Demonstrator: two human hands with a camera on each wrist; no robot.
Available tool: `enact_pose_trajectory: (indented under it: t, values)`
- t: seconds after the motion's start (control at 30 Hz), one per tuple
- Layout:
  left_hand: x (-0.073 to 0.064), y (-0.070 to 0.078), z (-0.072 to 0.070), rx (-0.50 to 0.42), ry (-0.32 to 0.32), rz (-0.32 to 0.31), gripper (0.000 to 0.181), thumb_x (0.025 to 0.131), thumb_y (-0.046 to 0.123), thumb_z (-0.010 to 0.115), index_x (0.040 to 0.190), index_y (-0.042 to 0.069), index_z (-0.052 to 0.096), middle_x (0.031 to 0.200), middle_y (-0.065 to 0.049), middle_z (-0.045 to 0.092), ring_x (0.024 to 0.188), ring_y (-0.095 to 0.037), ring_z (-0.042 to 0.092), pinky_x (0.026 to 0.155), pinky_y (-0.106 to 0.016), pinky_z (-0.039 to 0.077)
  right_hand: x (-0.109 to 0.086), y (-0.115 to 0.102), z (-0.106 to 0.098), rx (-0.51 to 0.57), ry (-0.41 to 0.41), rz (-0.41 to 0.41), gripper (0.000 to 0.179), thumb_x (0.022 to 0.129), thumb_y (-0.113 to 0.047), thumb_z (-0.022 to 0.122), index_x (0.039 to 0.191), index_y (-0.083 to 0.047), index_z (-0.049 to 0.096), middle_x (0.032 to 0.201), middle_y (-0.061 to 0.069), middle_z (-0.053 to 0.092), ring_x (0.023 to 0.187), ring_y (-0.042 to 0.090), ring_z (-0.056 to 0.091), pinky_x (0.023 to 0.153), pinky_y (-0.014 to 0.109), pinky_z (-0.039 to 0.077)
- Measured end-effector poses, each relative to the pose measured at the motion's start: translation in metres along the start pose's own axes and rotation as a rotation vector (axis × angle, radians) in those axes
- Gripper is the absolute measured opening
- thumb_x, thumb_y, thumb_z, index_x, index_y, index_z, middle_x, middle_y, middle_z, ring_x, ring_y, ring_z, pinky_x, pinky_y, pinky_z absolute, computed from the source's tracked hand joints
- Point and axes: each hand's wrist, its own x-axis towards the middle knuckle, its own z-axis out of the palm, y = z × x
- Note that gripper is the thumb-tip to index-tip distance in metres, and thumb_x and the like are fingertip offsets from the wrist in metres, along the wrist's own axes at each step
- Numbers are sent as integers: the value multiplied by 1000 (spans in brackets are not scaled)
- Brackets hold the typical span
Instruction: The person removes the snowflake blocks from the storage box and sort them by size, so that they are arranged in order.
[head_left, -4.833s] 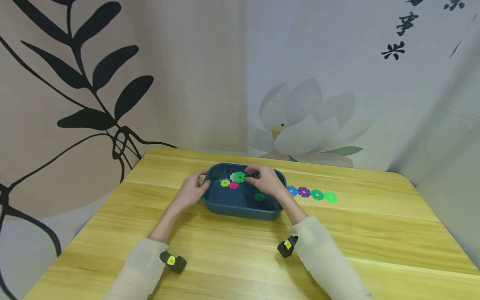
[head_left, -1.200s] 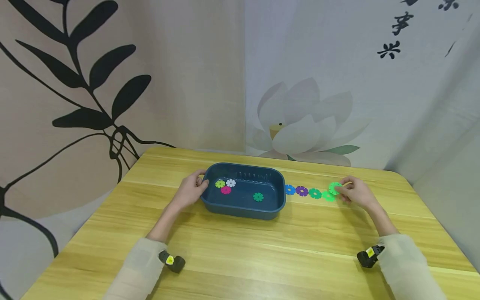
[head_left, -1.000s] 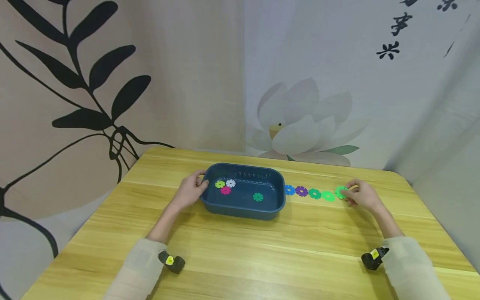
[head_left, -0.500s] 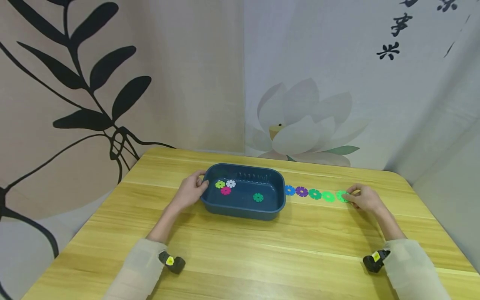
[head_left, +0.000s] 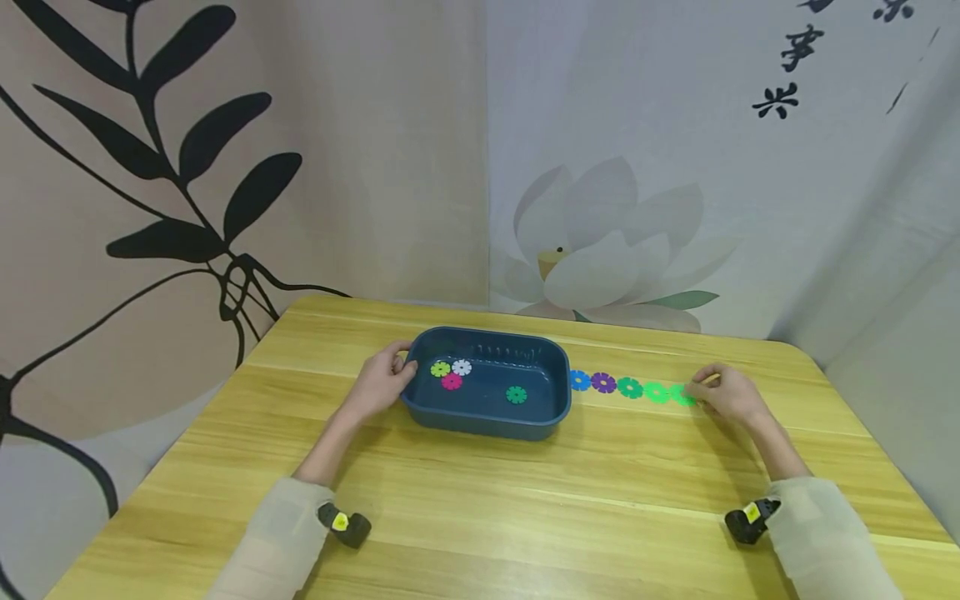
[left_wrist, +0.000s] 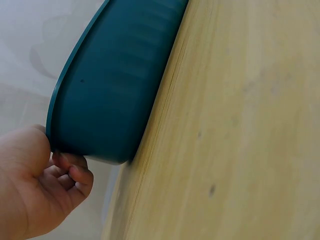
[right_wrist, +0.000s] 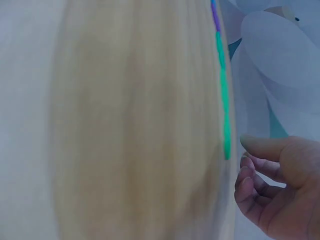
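Observation:
My left hand [head_left: 377, 381] grips the left end of a dark blue plastic basin [head_left: 480, 422], thumb at the rim and fingers curled under it, as the left wrist view shows. Inside lie flower-shaped discs: yellow-green [head_left: 440, 368], white [head_left: 461, 367], pink [head_left: 452, 381] and dark green [head_left: 516, 395]. To the basin's right runs a row of blue [head_left: 580, 380], purple [head_left: 603, 382], green [head_left: 629, 387] and bright green discs [head_left: 657, 392]. My right hand [head_left: 729, 395] is at the last bright green disc [head_left: 681, 394], fingers loosely bent; in the right wrist view a small gap shows between fingertips and disc.
A wooden table [head_left: 480, 517] carries everything. Behind it hangs a curtain [head_left: 390, 167] printed with leaves and a lotus. The table's right edge lies beyond my right hand.
My right hand took a bright green disc out of the basin, carried it right and laid it at the row's end, then slid it left against its neighbour. My left hand stayed on the basin.

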Motion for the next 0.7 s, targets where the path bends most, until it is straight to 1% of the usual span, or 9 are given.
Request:
enact_pose_trajectory:
  t: [0.07, 0.13, 0.27, 0.4, 0.57, 0.7]
  values:
    - [0, 1, 0, -3, -1, -3, 43, 102, 8, 56, 141, -7, 48, 67, 0, 39, 50, -11, 36, 48, -24, 32, 0, -6, -1, -28, 34, -20, 38, 103, -23, 58, 119, 11, 55, 97, 26, 65, 75, 29, 62, 61, 37, 50]
    - [-1, 2, -1, -6, -1, -4, 43, 102, 8, 55, 141, -8, 47, 67, 0, 39, 50, -12, 36, 48, -24, 32, 0, -14, -2, -47, 62, -46, 38, 104, -24, 57, 119, 11, 57, 103, 29, 64, 77, 31, 63, 63, 38, 50]
    - [-1, 2, -1, -5, 0, -3, 43, 102, 8, 55, 141, -8, 47, 67, 1, 38, 51, -12, 35, 49, -24, 32, 4, -32, 1, -22, 83, -100, 35, 103, -22, 59, 117, 10, 58, 96, 25, 67, 69, 30, 64, 58, 35, 50]
    - [-1, 1, 0, -9, -2, -9, 43, 103, 9, 55, 142, -7, 47, 66, 1, 39, 50, -12, 35, 48, -24, 32, 6, -51, 7, 2, 88, -153, 32, 102, -21, 60, 115, 9, 59, 96, 26, 68, 71, 31, 66, 57, 33, 51]
    - [-1, 1, 0, 5, 5, 0, 43, 102, 8, 55, 141, -8, 47, 66, 0, 40, 50, -11, 36, 48, -24, 32, 10, -74, 16, 47, 75, -176, 30, 101, -19, 61, 116, 7, 59, 102, 28, 67, 78, 36, 67, 65, 40, 57]
    - [-1, 2, 0, 15, 8, 8, 42, 102, 8, 55, 140, -9, 48, 67, 0, 40, 48, -10, 36, 48, -25, 32, 14, -92, 23, 75, 68, -209, 28, 101, -18, 62, 115, 6, 59, 103, 27, 67, 81, 38, 68, 71, 47, 58]
